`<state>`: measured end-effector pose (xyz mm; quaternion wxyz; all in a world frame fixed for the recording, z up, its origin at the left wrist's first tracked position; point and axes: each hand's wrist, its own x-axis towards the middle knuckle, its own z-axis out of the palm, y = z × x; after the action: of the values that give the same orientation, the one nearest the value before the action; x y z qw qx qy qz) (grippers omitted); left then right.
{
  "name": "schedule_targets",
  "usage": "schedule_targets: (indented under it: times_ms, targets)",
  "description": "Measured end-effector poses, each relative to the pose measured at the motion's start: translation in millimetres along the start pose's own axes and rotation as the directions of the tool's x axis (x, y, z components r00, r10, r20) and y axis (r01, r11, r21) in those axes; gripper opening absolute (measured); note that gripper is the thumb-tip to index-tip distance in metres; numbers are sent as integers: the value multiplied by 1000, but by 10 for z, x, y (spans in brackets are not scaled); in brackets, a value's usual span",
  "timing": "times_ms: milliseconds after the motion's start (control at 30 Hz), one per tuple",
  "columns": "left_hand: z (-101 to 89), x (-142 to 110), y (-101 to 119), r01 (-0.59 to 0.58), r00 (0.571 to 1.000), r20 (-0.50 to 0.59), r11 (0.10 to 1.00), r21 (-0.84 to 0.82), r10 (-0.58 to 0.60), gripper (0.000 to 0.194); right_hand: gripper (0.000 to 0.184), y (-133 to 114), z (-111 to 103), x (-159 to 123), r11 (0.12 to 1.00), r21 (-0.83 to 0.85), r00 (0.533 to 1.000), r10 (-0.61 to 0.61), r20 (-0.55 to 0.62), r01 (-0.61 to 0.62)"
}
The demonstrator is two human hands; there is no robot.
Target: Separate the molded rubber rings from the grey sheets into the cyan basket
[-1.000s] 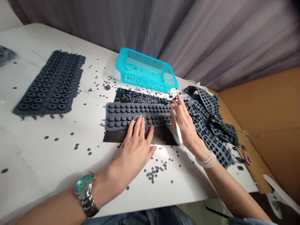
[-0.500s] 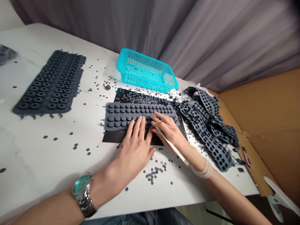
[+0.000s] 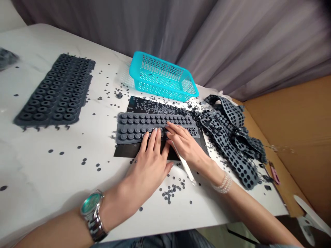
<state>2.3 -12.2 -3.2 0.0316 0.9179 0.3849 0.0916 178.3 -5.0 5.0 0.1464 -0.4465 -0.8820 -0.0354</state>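
Observation:
A grey rubber sheet of round button parts [image 3: 144, 124] lies on a black mat [image 3: 134, 150] in the middle of the white table [image 3: 38, 165]. My left hand [image 3: 151, 160] rests flat, fingers stretched out, with the fingertips pressing the sheet's near row. My right hand [image 3: 184, 144] lies beside it on the sheet's right part, its fingers closed round a thin white stick-like tool [image 3: 186, 167] that points back toward me. Its fingertips touch the buttons.
A turquoise plastic basket [image 3: 162, 77] stands behind the mat. A larger dark sheet of ring parts [image 3: 55, 93] lies at the left. A heap of punched grey rubber strips [image 3: 230, 137] lies at the right. Small dark discs [image 3: 170, 191] are scattered over the table. Cardboard [image 3: 297, 131] stands at the right edge.
My right hand has slid left from the sheet's right end to beside my left hand, carrying the white tool. The left hand has stayed in place.

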Motion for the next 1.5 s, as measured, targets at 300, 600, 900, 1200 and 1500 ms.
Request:
schedule_targets:
  times_ms: [300,600,900,1200,1500]
  targets:
    - [19,-4,-9,-7,1000,13,1000,2,7,62,23,126,54,35,983,-43,972,167,-163,-177]
    - [21,-32,-14,1,1000,-15,1000,-1,-1,61,20,322,-327,-110,879,-33,822,432,-373,-476]
    - [16,-32,-15,14,999,-46,1000,-3,-14,65,18,-71,-140,-210,992,34,981,129,-142,-125]
    - [18,-30,-20,4,999,-39,1000,3,-4,60,17,-104,-50,-191,999,-43,995,-15,-98,11]
    - [-26,-10,-5,-6,1000,3,1000,24,6,59,19,-112,-49,-179,996,-72,996,-48,78,53]
